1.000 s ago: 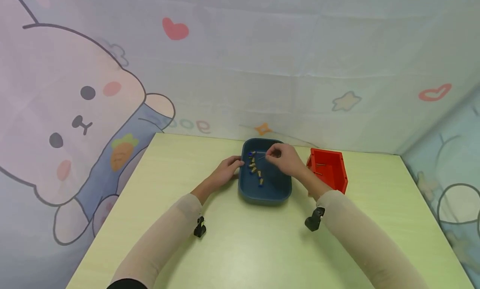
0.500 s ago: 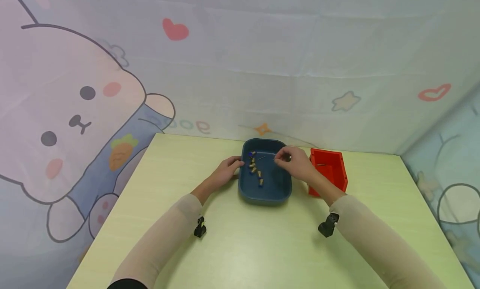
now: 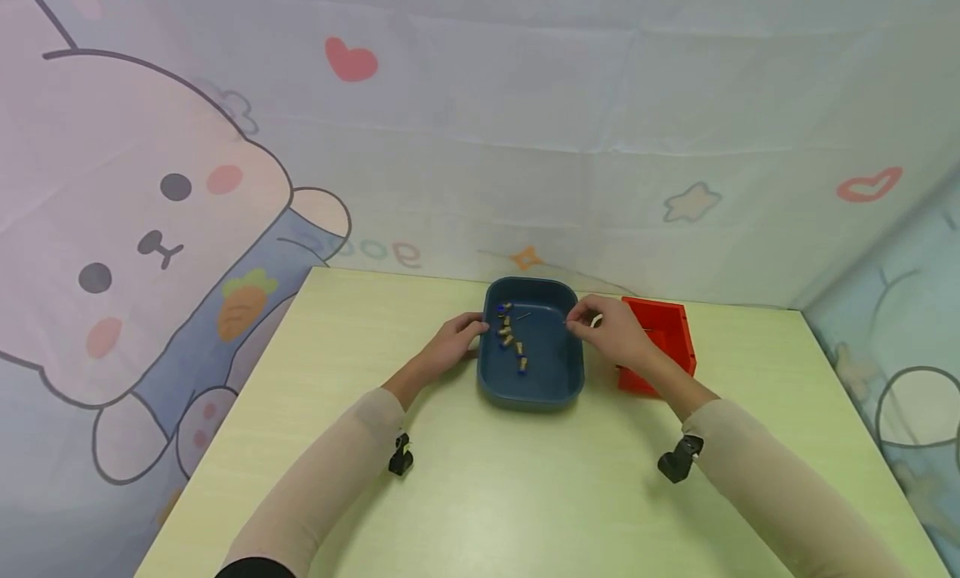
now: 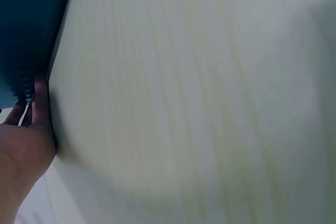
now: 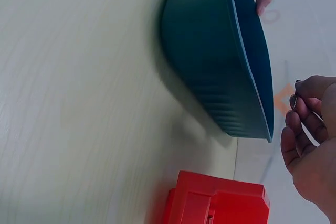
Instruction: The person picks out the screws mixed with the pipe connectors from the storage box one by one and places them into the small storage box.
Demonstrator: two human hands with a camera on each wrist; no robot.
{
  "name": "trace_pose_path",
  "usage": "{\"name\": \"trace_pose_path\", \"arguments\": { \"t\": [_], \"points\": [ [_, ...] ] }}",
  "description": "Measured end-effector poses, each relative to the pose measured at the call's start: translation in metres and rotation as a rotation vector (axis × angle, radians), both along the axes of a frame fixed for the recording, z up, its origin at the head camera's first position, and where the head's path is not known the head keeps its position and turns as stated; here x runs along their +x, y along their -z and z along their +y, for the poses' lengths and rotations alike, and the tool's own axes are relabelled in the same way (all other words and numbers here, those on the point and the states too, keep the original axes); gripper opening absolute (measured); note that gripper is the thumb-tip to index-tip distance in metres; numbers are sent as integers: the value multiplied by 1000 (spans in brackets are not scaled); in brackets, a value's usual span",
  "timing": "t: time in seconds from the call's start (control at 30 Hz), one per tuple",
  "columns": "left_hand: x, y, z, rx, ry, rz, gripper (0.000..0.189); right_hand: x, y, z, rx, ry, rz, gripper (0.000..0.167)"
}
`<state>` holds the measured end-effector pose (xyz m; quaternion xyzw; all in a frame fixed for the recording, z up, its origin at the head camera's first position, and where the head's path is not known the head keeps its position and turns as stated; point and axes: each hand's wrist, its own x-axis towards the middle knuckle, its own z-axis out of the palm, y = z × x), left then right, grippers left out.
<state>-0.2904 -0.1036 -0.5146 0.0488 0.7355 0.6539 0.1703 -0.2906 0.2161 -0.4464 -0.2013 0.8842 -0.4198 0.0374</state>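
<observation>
In the head view, my left hand (image 3: pixel 453 338) holds the left rim of a dark blue plastic bin (image 3: pixel 528 392). The left wrist view shows its fingers against the bin's outer wall. My right hand (image 3: pixel 611 332) is over the bin's right rim, and its thumb and fingertips pinch a small screw (image 5: pixel 295 102), seen best in the right wrist view. Inside the bin, several small brass-coloured pieces (image 3: pixel 507 341) with blue ends lie in a loose line. A thin metal screw (image 3: pixel 523 316) lies alone on the bin floor, right of them.
To the right of the blue bin stands a red plastic bin (image 3: pixel 678 341), partly hidden behind my right hand and wrist. Both bins are on a pale wooden table (image 3: pixel 487 486). A printed cloth (image 3: pixel 465 128) hangs behind the table's far edge.
My right hand has moved right, from above the middle of the blue bin to its right rim, pinching the screw. The lone screw stays in the bin. My left hand has not moved.
</observation>
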Motion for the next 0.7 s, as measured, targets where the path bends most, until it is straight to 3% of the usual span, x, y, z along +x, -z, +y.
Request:
{"name": "trace_pose_path", "arguments": {
  "t": [0.7],
  "points": [
    [-1, -1, 0, -2, 12, 5, 49, -3, 0, 27, 29, 50, 15, 7]
  ]
}}
